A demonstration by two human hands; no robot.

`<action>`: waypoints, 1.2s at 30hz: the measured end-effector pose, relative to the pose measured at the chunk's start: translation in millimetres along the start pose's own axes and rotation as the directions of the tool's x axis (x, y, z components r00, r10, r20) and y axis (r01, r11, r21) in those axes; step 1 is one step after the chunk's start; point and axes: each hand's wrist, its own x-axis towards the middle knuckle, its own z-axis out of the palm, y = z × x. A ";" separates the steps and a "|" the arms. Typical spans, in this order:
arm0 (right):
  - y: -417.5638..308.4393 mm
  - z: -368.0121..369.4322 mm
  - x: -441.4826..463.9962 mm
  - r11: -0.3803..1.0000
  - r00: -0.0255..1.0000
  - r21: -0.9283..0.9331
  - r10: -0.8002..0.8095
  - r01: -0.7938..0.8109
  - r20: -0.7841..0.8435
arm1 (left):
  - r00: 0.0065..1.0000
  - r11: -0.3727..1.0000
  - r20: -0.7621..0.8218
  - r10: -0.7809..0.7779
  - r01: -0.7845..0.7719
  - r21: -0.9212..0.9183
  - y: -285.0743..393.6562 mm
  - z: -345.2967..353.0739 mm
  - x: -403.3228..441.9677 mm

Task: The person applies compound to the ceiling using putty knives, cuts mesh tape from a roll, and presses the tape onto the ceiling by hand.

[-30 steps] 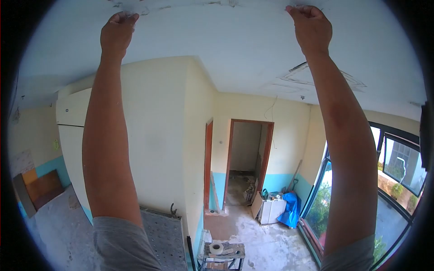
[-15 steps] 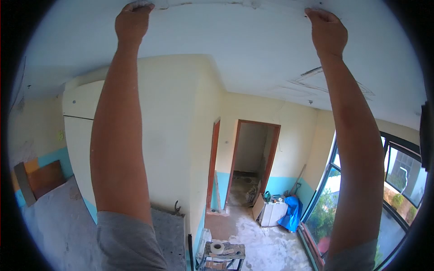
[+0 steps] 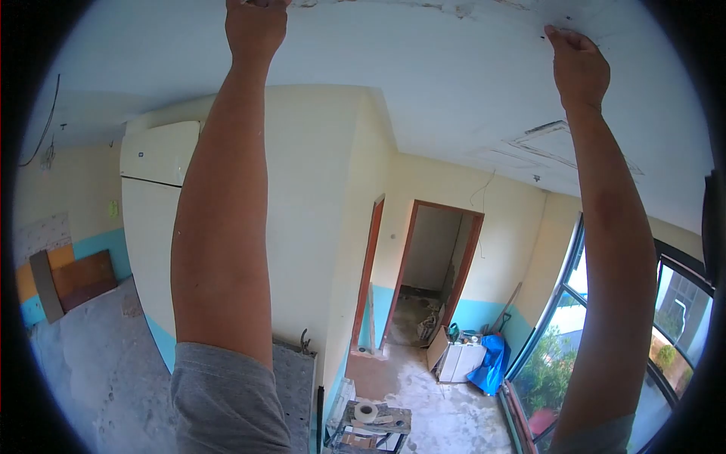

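Note:
Both arms reach up to the white ceiling (image 3: 423,91). My left hand (image 3: 257,30) is closed in a pinch at the ceiling, its fingertips partly cut off by the top edge of the view. My right hand (image 3: 581,72) is also closed, thumb and fingers pressed together against the ceiling at the upper right. Whatever the fingers pinch, if anything, is too small or hidden to make out. Between the hands runs a rough seam (image 3: 431,7) with chipped, brownish patches. Small dark dots mark the ceiling by my right hand.
Below stands a stained work stool (image 3: 393,418) carrying a tape roll (image 3: 366,412). Farther off are a white cabinet (image 3: 461,361) with a blue plastic sheet (image 3: 490,365), a doorway (image 3: 431,265) and a window (image 3: 556,340). A tall refrigerator (image 3: 147,219) is left. Wires hang from the ceiling.
The whole view has shifted, so both arms appear farther right. My left hand sits higher in view and my right hand slightly lower; both remain closed at the ceiling.

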 end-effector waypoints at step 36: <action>-47.6 -5.6 -28.9 0.886 0.937 0.428 0.017 -0.176 0.350 | 0.928 0.828 0.287 -0.237 0.348 -0.441 10.2 31.0 -25.1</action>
